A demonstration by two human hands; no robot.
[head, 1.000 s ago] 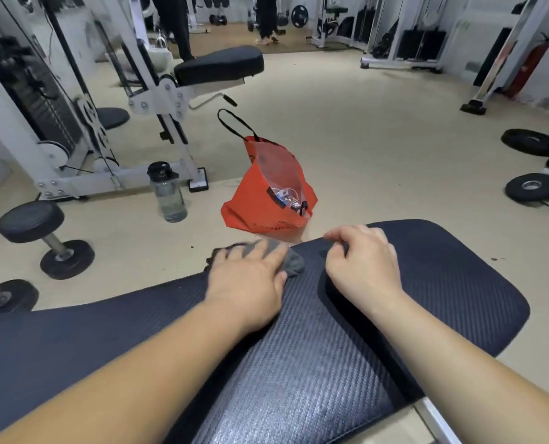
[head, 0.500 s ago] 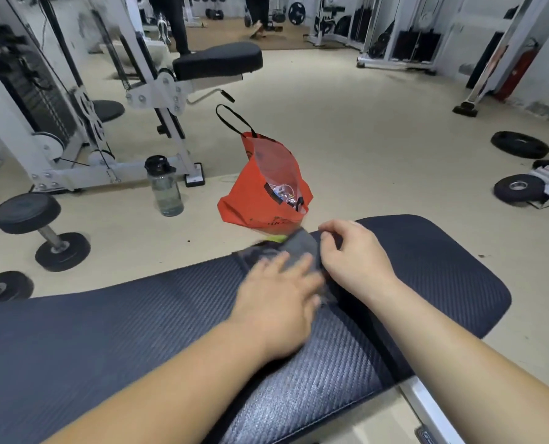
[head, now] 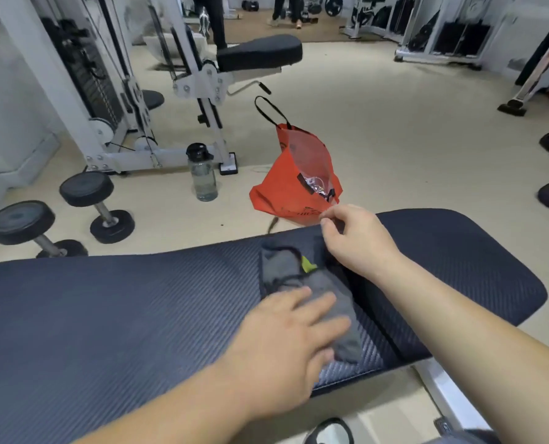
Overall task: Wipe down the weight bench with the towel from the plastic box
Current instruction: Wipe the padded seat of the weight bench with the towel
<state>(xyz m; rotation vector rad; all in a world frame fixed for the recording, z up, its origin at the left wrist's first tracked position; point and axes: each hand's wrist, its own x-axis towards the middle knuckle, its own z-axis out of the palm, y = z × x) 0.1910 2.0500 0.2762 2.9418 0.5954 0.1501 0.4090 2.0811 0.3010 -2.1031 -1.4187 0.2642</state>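
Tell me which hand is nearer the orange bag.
Right. The right hand is at the bench's far edge, beside the bag; the left hand lies flat on the towel, farther back.

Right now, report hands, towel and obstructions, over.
Left hand flat on grey cloth towel. Right hand pinches its far corner. Towel lies on black textured bench pad. Orange bag on floor beyond.

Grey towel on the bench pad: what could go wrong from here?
The grey cloth towel lies rucked; under the flat left hand it may bunch and skip parts of the black ribbed bench pad.
Its corner lies near the pad's near edge, so it could slide off.
The orange fabric bag stands just beyond the far edge by the right hand; a wide sweep might tip it.
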